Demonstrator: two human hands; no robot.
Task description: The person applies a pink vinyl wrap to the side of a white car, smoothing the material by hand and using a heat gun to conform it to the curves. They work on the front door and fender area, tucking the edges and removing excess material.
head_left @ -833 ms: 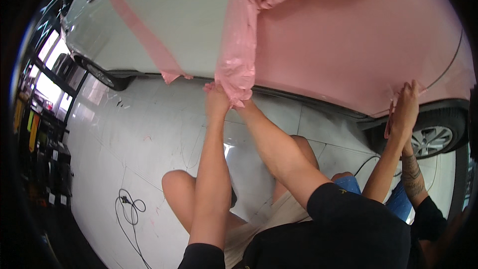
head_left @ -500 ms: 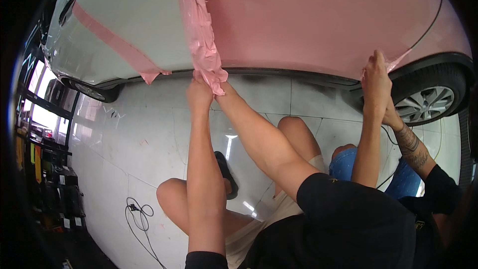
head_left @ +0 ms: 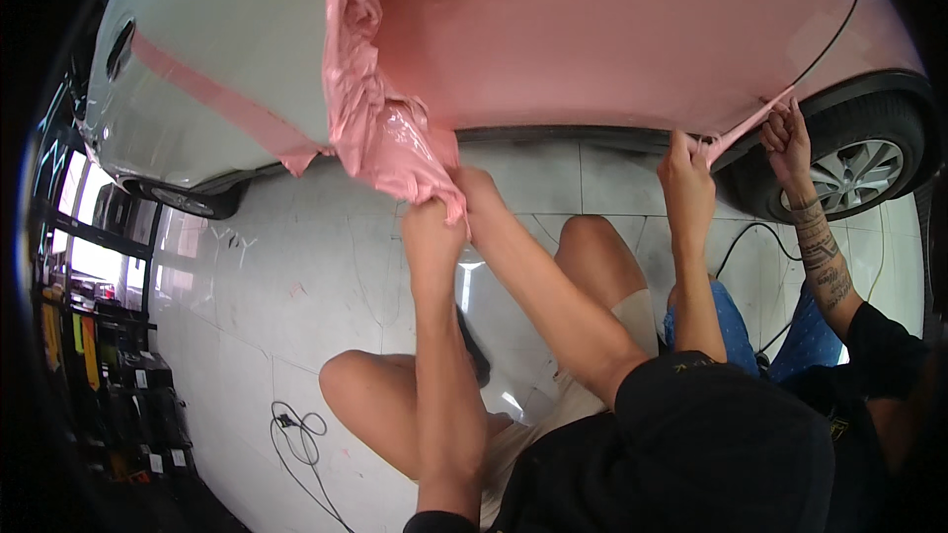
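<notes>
Loose pink vinyl film [head_left: 360, 104] hangs in crumpled folds from the side of a car, its lower end pulled out below the sill toward me. My left hand [head_left: 434, 224] is closed round the bottom end of the film. Close beside it, my right hand [head_left: 477, 195] is closed on the film's edge, its fingers partly hidden by folds. Right of the bunched film, smooth pink film covers the car's side panel [head_left: 612, 39]. To its left the panel [head_left: 237, 0] is pale grey, with a narrow pink strip [head_left: 217, 99] running slantwise across it.
At the right, a co-worker's hands [head_left: 688, 181] stretch a pink film end by the wheel [head_left: 854, 178]. The dark sill [head_left: 553, 132] runs along the car's lower edge. A black cable [head_left: 301, 434] lies coiled on the tiled floor [head_left: 237, 306]. Shelves [head_left: 99, 355] stand at the left.
Both my hands have pulled the film's lower end away from the car, toward me and slightly right; it now spreads wider. The co-worker's hands have moved apart, drawing out a film strip.
</notes>
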